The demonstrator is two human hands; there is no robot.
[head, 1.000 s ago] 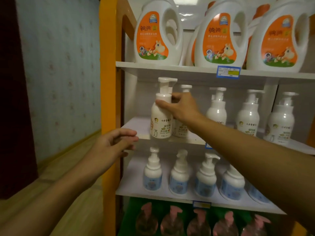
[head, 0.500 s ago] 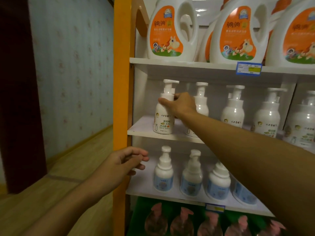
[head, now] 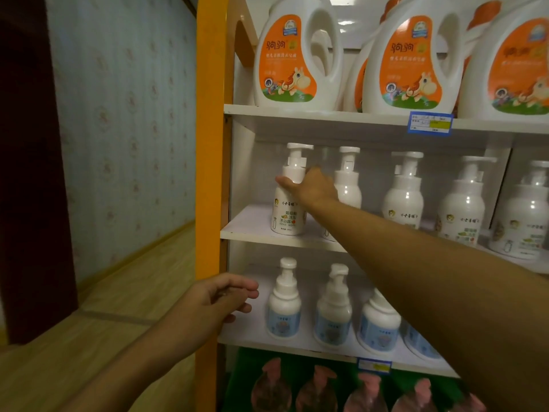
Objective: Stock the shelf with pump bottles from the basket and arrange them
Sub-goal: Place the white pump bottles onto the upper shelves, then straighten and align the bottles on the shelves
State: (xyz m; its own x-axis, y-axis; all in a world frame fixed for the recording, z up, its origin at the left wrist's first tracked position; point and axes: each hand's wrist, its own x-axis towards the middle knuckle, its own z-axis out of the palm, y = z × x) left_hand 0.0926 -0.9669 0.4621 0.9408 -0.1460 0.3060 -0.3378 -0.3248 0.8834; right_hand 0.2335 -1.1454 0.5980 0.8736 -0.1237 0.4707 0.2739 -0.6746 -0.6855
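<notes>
Outstretched right hand (head: 312, 188) clasps a white plastic pump bottle (head: 288, 200) on the white middle shelf (head: 252, 227); left hand (head: 217, 298) hovers below, fingers relaxed.

Jugs (head: 297, 55): three. Middle-shelf pump bottles (head: 404, 191): five. Hands (head: 312, 188): two.

At the top of the frame we see large white jugs (head: 297, 55) with orange labels, a blue price tag (head: 430, 123) below them. Low down stand small blue-labelled bottles (head: 284, 307) and pink-capped clear bottles (head: 271, 388). At left we see patterned wallpaper (head: 124, 129) and a wooden floor (head: 98, 331).
</notes>
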